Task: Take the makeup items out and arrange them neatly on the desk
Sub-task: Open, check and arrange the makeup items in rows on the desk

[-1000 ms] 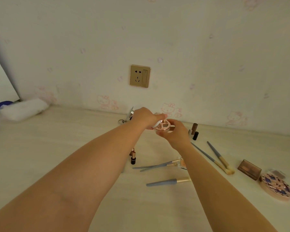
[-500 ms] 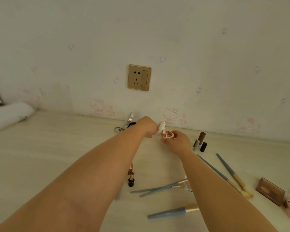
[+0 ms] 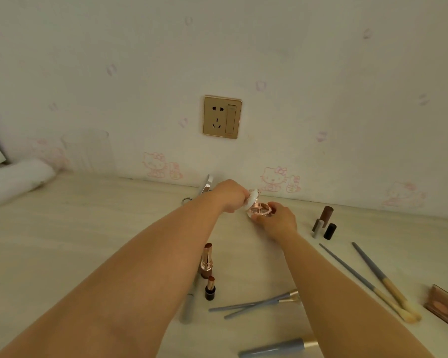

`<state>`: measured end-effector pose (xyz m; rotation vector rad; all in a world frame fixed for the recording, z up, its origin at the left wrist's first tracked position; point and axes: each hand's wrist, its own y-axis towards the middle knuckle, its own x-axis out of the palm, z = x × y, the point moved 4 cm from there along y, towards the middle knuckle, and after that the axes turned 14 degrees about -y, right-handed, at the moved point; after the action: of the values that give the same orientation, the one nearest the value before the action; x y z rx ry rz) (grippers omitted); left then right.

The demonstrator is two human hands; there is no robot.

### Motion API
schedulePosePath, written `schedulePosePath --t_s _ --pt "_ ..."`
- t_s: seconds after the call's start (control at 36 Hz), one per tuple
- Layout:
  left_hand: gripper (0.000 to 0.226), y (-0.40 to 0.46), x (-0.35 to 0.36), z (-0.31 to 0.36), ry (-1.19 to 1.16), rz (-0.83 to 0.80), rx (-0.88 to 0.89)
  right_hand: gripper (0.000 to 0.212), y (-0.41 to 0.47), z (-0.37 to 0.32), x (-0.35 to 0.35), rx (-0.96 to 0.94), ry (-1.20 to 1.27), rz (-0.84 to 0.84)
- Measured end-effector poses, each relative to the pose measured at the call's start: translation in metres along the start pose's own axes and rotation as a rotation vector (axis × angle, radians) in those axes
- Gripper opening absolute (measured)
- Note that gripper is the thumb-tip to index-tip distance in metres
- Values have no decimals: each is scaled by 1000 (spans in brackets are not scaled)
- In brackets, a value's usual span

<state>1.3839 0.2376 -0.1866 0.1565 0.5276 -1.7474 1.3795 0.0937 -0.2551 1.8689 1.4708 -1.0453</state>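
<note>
I watched both hands meet at the far middle of the table [image 3: 62, 241], close to the wall, over a small round compact [image 3: 261, 209]. My left hand [image 3: 230, 196] sat at about ten o'clock from the compact's base, and its fingers pinched the white lid [image 3: 252, 199], which stood tilted up and leaned toward the left. My right hand [image 3: 278, 220] lay at about four o'clock from the base, with fingers curled round the rim and cupping it from below and from the right. So the hinge line seemed to run between the two hands, and the lid was on the left hand's side; I judged that any closing or setting down would turn on the left hand swinging the lid rightward over the pan while the right hand held the base level.

The compact looked rose-gold at the rim, with a pan split into four sections of pinkish-brown powder, and the lid was pale and glossy. I could not tell whether the base touched the table or was held just above it.

Around it lay other items: two lipsticks [image 3: 208, 259] at six o'clock from the compact, standing near my left forearm, dark tubes [image 3: 325, 222] at three o'clock, and blue-handled brushes [image 3: 378, 277] strewn toward four and five o'clock.
</note>
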Motion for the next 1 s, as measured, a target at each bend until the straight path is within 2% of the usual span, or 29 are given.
schedulePosePath --t_s 0.19,0.31,0.42,0.5,0.75,0.81,0.92,1.0 --pt "31 3 -9 -3 -103 -32 15 62 6 -6 2 -36 -53 7" --pt "30 9 -13 -9 -145 -55 17 68 11 -4 5 -41 -29 -4" --pt "32 18 -19 -16 -176 -90 22 51 17 -7 6 -72 -28 -4" --pt "38 22 -19 -21 -227 -168 18 54 19 -9 6 -64 -46 6" --pt "37 26 -21 -23 -282 -172 5 52 27 -11 10 -61 -113 32" --pt "39 28 -21 -26 -265 -179 -3 58 28 -10 12 -53 -128 38" --pt "41 27 -25 -27 -294 -144 7 85 28 -7 14 -16 -122 64" --pt "38 18 -31 -21 -307 -83 48 85 22 -4 12 19 1 66"
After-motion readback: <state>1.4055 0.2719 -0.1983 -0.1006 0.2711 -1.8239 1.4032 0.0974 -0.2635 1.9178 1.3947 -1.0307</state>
